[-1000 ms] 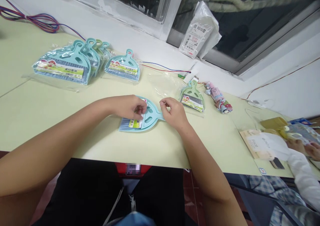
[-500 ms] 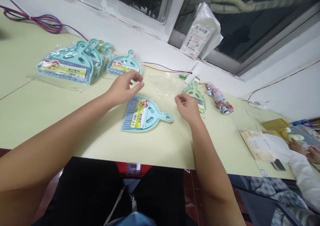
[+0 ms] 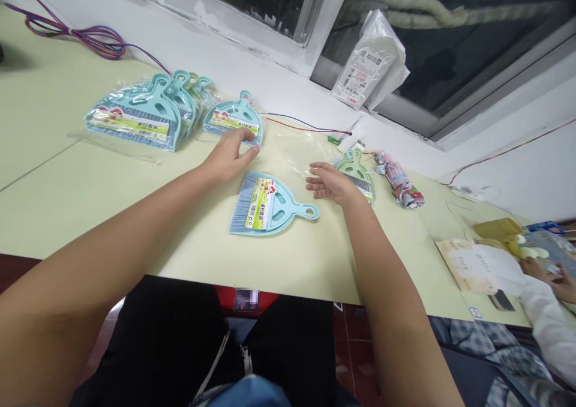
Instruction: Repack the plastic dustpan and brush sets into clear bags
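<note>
A light-blue dustpan and brush set (image 3: 281,210) with a printed label lies unwrapped on the table between my hands, its handle to the right. My left hand (image 3: 231,155) is over the table just beyond its bristles, thumb and fingers apart, holding nothing. Right behind that hand lies another blue dustpan set (image 3: 234,117). My right hand (image 3: 330,183) hovers above the handle side with fingers spread and nothing in it. A green dustpan set (image 3: 357,170) is partly hidden behind my right hand. A clear plastic bag (image 3: 301,150) lies flat beyond both hands.
Several bagged dustpan sets (image 3: 139,119) stand stacked at the left back. Coiled red and blue wire (image 3: 96,41) runs along the wall. A folded patterned umbrella-like bundle (image 3: 400,182) lies at right. Farther right, a co-worker's hands (image 3: 551,278) are near a tissue pack (image 3: 465,266).
My right hand has opened from curled fingers to spread ones and turned inward. My left hand has shifted slightly. The whole view has moved a little; the dustpan set stays in place.
</note>
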`<state>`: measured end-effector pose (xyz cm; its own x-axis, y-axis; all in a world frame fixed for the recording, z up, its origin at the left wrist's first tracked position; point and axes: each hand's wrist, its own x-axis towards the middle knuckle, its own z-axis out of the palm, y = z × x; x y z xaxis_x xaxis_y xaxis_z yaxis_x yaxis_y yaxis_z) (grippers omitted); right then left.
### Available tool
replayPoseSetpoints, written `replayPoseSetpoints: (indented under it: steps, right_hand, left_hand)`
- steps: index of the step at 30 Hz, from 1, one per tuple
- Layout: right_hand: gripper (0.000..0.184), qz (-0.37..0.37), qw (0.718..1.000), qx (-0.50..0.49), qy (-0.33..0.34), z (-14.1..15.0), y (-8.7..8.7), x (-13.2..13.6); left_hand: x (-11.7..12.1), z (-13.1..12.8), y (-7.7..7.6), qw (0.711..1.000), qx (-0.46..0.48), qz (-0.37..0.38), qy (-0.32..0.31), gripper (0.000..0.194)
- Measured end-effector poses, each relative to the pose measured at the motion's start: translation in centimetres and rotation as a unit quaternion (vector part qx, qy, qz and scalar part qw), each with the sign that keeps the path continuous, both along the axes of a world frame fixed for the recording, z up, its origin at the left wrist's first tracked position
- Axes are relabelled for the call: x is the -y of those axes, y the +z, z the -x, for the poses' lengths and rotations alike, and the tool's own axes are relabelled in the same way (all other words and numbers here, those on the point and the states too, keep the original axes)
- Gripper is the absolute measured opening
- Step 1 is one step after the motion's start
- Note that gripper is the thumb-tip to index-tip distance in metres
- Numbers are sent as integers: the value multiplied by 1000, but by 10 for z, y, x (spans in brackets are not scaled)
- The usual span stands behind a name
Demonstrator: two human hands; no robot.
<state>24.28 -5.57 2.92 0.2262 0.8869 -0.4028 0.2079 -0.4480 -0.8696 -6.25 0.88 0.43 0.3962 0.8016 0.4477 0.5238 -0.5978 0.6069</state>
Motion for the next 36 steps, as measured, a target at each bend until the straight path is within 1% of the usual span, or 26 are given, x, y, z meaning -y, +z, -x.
replayPoseSetpoints:
  steps: [2, 5, 11, 14, 18, 23, 26, 29, 32, 36]
  right_hand:
    - [24, 9, 1000, 6, -10, 4, -1, -5]
    - [11, 5, 999, 13, -45, 11, -7, -9]
    - [19, -16, 994, 15, -104, 17, -21, -20]
    - [23, -15, 993, 19, -113, 17, -24, -27]
    - [24, -15, 992, 26, -122, 22, -27, -36]
    - [26, -34, 988, 34, -143, 30, -29, -40]
    - [24, -53, 986, 29, -153, 26, -27, -35]
    - [23, -90, 981, 40, -170, 16, -22, -23]
    - [23, -167, 967, 73, -176, 0, -15, -3]
    - [19, -256, 948, 127, -143, -22, -4, 29]
  left_hand:
    - [0, -1, 0, 1000, 3, -1, -9, 43]
    - [-1, -1, -2, 1000, 12, 0, -16, 39]
    - [-2, -2, -3, 1000, 26, 2, -17, 34]
    - [-1, -3, -3, 999, 26, 2, -20, 33]
    - [-1, -4, -4, 999, 26, -1, -28, 32]
    - [-2, -4, -5, 999, 28, -7, -31, 32]
    - [-3, -3, -5, 999, 29, -10, -31, 32]
    - [-2, -4, -4, 999, 26, -23, -37, 32]
    - [3, -5, -2, 998, 15, -49, -47, 32]
    - [18, -10, 7, 993, -14, -86, -85, 32]
